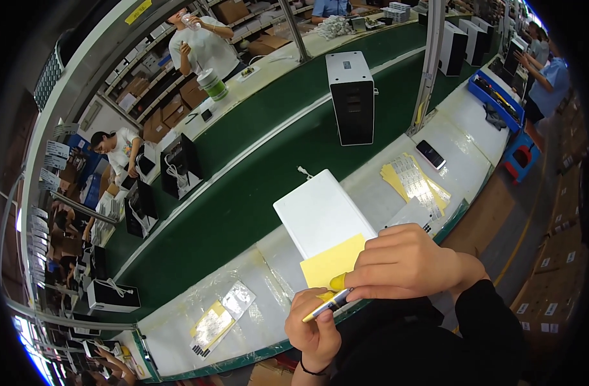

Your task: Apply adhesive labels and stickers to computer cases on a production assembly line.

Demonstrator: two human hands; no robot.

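Note:
My left hand, with a dark band at the wrist, is closed on a slim pale, dark and yellow-edged thing whose kind I cannot make out. My right hand is closed, its fingertips at the upper end of the same thing. Yellow covers show at the fingertips. Just beyond the hands is a yellow sheet, overlapping the near end of a white box-shaped device; the right hand hides part of the sheet. The device lies across the white bench edge and the green belt, a white cable plug at its far end.
Label sheets with yellow backing lie right and left on the white bench. A phone is at right. A black-and-white device stands on the green belt. A metal post rises at right. Co-workers sit across the belt.

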